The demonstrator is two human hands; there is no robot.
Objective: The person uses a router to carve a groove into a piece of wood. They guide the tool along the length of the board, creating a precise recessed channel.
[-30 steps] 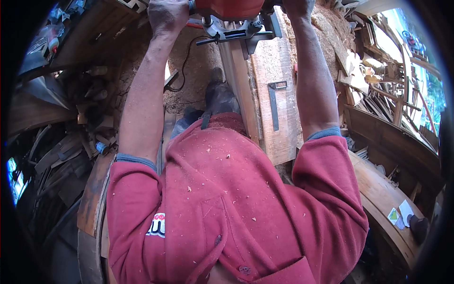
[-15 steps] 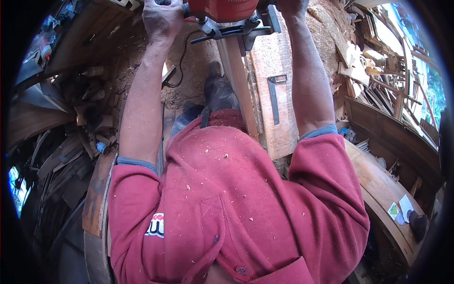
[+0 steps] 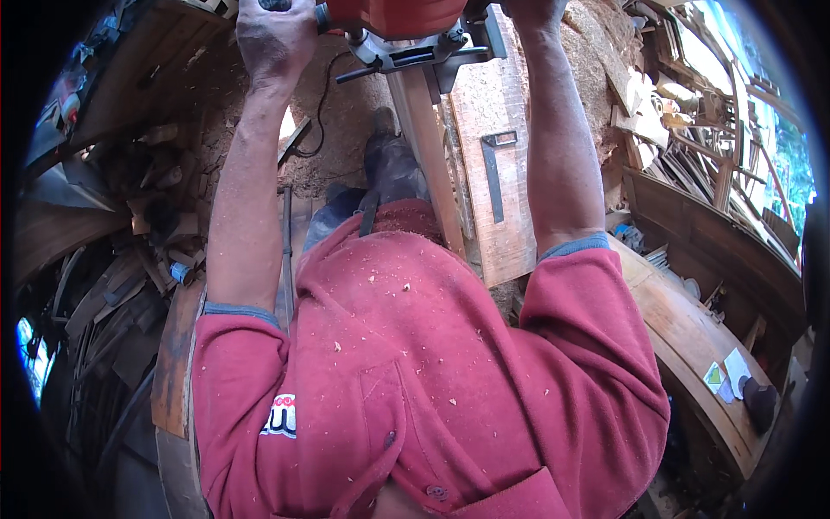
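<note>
A red power tool, a router (image 3: 398, 16), with a metal base and side guide, sits at the top edge of the view over a long narrow timber (image 3: 437, 164). My left hand (image 3: 275, 35) is closed on its left handle. At its other side my right hand (image 3: 536, 13) is closed on the right handle, partly cut off by the frame. A pale board (image 3: 506, 242) lies right of the timber, with a metal try square (image 3: 493, 173) on it.
Wood scraps (image 3: 104, 285) are piled at left and offcuts (image 3: 692, 151) at right. A curved wooden panel (image 3: 683, 329) lies lower right, with small paper pieces on it. A black cord (image 3: 322, 104) runs over the shavings-covered ground, near my legs and boot (image 3: 380, 147).
The router and both my hands have moved a little up and to the left in the view. Both hands still hold it.
</note>
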